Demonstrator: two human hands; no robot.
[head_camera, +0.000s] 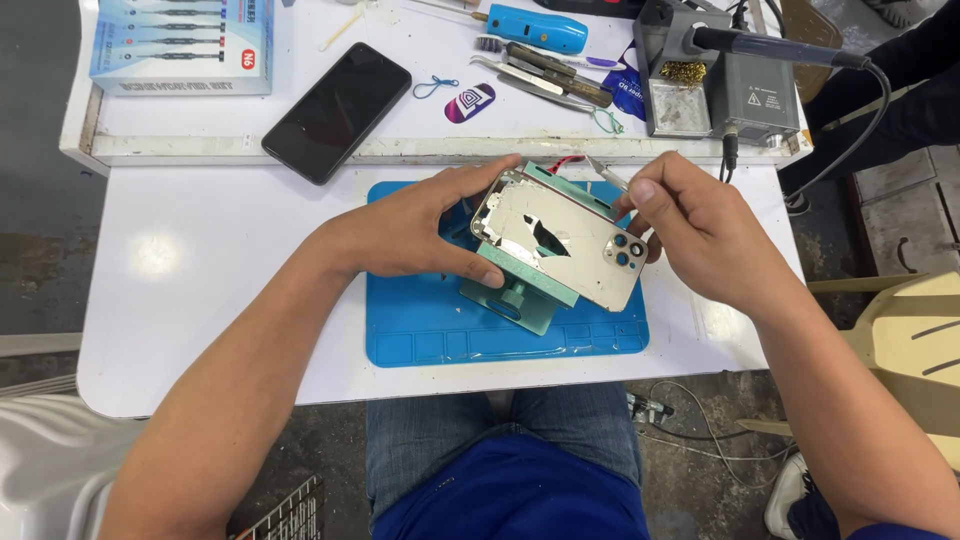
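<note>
Blue silicone repair mat (420, 335) is lying on the white worktop (200, 300), carrying a teal clamp fixture (525, 295) with a phone (560, 240) resting back-up on it, its rear glass cracked and partly gone, camera lenses toward the right. Both forearms are reaching in from the lower corners. The left hand (415, 235) is curling partly closed around the phone's left end, thumb pressing its near edge and fingers gripping the far edge. The right hand (700, 235) is pinching thin metal tweezers (607, 175) in closed fingers, touching the phone's far right edge. Beyond, a dark smartphone (337, 112) and a soldering station (720, 90) are sitting on the raised shelf (250, 148).
</note>
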